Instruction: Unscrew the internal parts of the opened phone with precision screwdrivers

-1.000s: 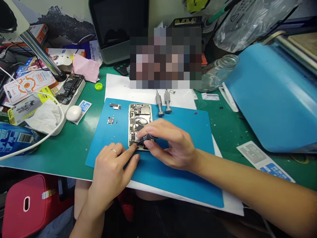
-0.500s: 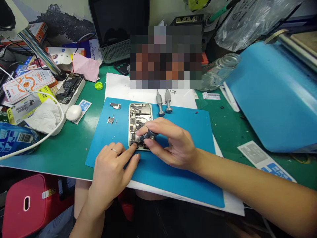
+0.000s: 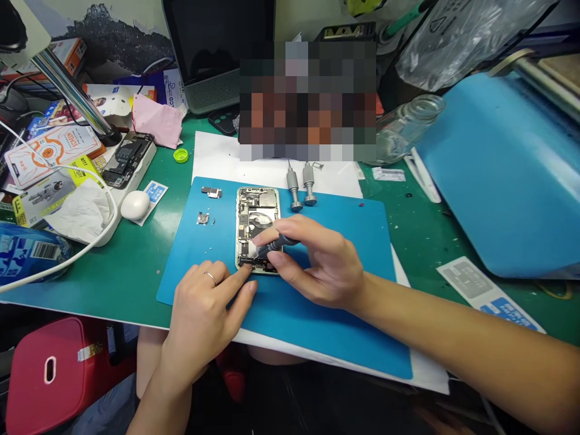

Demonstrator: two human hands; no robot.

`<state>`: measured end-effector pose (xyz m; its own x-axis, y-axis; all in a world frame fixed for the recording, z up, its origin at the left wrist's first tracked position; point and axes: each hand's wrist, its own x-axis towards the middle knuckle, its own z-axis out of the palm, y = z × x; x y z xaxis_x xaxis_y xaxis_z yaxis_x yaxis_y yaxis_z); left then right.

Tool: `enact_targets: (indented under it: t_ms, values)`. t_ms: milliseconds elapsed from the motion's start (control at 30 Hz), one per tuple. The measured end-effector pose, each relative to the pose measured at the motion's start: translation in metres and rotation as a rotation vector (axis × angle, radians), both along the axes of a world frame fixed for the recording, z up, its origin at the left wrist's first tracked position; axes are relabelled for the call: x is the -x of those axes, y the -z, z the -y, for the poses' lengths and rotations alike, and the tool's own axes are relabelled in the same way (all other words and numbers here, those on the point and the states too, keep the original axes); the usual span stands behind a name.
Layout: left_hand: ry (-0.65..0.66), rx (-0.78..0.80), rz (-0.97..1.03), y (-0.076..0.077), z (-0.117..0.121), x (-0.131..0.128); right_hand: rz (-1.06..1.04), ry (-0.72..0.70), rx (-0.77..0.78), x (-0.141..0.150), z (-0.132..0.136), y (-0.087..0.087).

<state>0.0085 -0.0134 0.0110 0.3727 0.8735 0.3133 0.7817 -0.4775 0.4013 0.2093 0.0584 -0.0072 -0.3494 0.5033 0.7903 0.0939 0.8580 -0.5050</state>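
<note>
Even, moderately bright light covers the blue work mat (image 3: pixel 348 219) around the left hand (image 3: pixel 203 302) and right hand (image 3: pixel 319 263); below them everything sinks into dimness. Soft glare whitens the blue sheet (image 3: pixel 493 169) to their right. Beyond them, a pixelated block (image 3: pixel 308 99) hides detail. Between them, the opened smartphone's (image 3: pixel 254 225) smallest parts are indistinct.

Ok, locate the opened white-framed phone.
In the head view, the phone lies left of centre on the rectangular blue mat, left of two grey cylindrical screwdrivers.

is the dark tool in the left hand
No, the right hand holds the dark tool, while the left hand touches the opened phone.
</note>
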Motion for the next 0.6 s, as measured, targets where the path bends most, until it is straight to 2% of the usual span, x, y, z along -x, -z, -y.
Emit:
enact_targets:
  t_ms: [600]
  values:
    - [-0.046, -0.095, -0.115, 0.0048, -0.0007, -0.0034, -0.006, 0.025, -0.013, -0.0015, -0.0005, 0.0006]
